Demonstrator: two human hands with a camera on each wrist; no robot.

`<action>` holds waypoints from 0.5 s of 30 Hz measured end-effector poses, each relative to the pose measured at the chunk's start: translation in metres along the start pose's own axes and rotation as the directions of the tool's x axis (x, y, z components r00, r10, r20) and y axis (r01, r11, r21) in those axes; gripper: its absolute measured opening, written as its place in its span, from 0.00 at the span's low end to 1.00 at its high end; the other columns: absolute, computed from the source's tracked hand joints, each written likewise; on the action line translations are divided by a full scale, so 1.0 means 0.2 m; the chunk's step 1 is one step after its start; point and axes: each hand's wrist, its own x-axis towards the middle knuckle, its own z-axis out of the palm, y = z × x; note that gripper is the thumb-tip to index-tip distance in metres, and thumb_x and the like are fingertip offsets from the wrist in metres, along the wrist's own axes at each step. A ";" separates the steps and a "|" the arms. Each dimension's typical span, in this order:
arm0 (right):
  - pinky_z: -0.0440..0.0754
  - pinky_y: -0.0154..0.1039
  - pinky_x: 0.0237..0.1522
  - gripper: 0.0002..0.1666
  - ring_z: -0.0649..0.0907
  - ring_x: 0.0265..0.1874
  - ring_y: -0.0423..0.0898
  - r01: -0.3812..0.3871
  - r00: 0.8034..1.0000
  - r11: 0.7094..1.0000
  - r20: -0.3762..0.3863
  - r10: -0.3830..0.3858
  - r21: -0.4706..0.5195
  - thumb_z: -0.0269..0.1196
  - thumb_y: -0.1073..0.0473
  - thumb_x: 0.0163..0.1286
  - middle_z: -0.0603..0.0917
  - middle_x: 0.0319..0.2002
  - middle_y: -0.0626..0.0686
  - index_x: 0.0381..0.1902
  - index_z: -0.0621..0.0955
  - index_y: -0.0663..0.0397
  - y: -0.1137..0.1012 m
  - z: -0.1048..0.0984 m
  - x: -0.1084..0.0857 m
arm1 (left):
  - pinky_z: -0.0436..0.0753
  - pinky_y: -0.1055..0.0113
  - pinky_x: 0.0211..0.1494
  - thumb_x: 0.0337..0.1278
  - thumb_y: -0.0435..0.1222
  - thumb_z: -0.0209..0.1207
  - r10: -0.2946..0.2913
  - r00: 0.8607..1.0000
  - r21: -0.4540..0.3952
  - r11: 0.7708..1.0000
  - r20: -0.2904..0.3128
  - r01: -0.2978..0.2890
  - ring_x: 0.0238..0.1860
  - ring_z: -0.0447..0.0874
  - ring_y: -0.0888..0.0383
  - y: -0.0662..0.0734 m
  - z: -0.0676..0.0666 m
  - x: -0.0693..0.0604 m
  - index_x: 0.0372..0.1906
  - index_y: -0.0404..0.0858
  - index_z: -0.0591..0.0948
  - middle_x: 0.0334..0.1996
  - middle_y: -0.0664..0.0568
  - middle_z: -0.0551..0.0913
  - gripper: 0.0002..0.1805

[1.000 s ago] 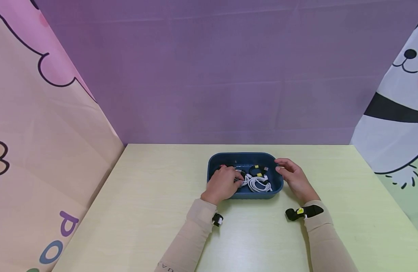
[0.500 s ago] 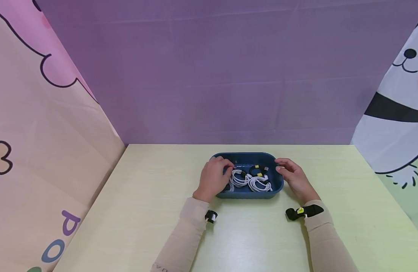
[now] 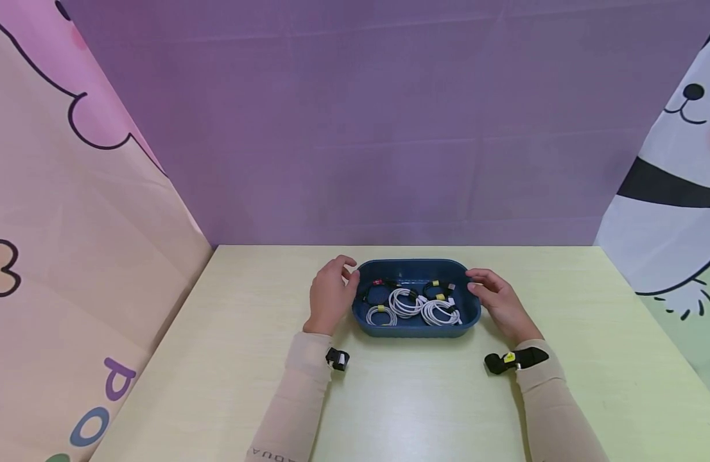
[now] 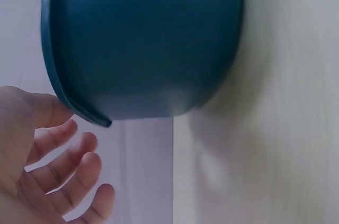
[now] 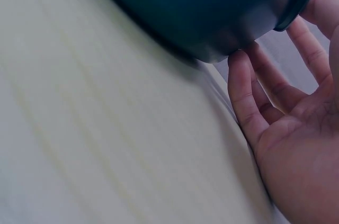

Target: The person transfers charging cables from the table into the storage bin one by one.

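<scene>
A dark blue plastic box (image 3: 416, 332) sits on the table with several coiled cables inside. Two thick white coils, a middle white cable (image 3: 406, 303) and a right one (image 3: 440, 314), lie near a smaller pale coil (image 3: 380, 317). Behind them are a black cable with yellow ties (image 3: 440, 296) and a black cable with a red part (image 3: 379, 283). My left hand (image 3: 330, 292) is at the box's left end, thumb at the rim, its other fingers loosely bent and holding nothing. My right hand (image 3: 501, 306) rests relaxed fingertips against the right end; its thumb is by the rim.
The pale wooden table (image 3: 415, 398) ends at a purple backdrop (image 3: 355, 128). Printed cloths stand on both sides. Each wrist wears a small black camera, the left camera (image 3: 337, 359) and the right camera (image 3: 517, 360).
My left hand has come out of the box and moved left to its outer left end, uncovering the cables there. My right hand and the box stay about where they were.
</scene>
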 end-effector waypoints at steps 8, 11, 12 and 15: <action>0.78 0.24 0.54 0.27 0.76 0.53 0.38 0.001 1.000 1.000 0.001 -0.001 0.004 0.61 0.49 0.78 0.73 0.57 0.42 0.68 0.72 0.53 0.01 0.00 0.01 | 0.69 0.65 0.25 0.71 0.45 0.61 -0.085 0.991 0.016 0.996 0.103 0.083 0.22 0.73 0.57 -0.05 0.02 0.00 0.51 0.40 0.83 0.28 0.51 0.84 0.14; 0.78 0.24 0.54 0.27 0.76 0.53 0.39 0.003 1.000 1.000 0.001 -0.003 0.001 0.61 0.49 0.77 0.73 0.57 0.42 0.68 0.73 0.52 0.01 0.00 0.01 | 0.69 0.66 0.25 0.71 0.46 0.60 -0.092 0.988 0.029 0.996 0.125 0.089 0.22 0.74 0.57 -0.06 0.02 0.00 0.51 0.41 0.84 0.28 0.51 0.84 0.15; 0.78 0.24 0.54 0.26 0.76 0.53 0.39 0.004 1.000 1.000 0.001 -0.004 0.002 0.61 0.49 0.77 0.73 0.57 0.43 0.68 0.73 0.52 0.02 -0.01 0.01 | 0.69 0.66 0.25 0.71 0.46 0.60 -0.094 0.987 0.030 0.995 0.130 0.091 0.22 0.74 0.57 -0.06 0.02 0.00 0.51 0.41 0.84 0.28 0.51 0.85 0.15; 0.78 0.24 0.53 0.26 0.76 0.53 0.39 0.005 1.000 1.000 0.001 -0.005 0.001 0.61 0.49 0.77 0.73 0.57 0.42 0.67 0.74 0.50 0.02 -0.01 0.02 | 0.70 0.65 0.25 0.71 0.46 0.61 -0.096 0.986 0.026 0.995 0.140 0.093 0.22 0.75 0.57 -0.07 0.03 0.00 0.50 0.41 0.84 0.29 0.51 0.85 0.15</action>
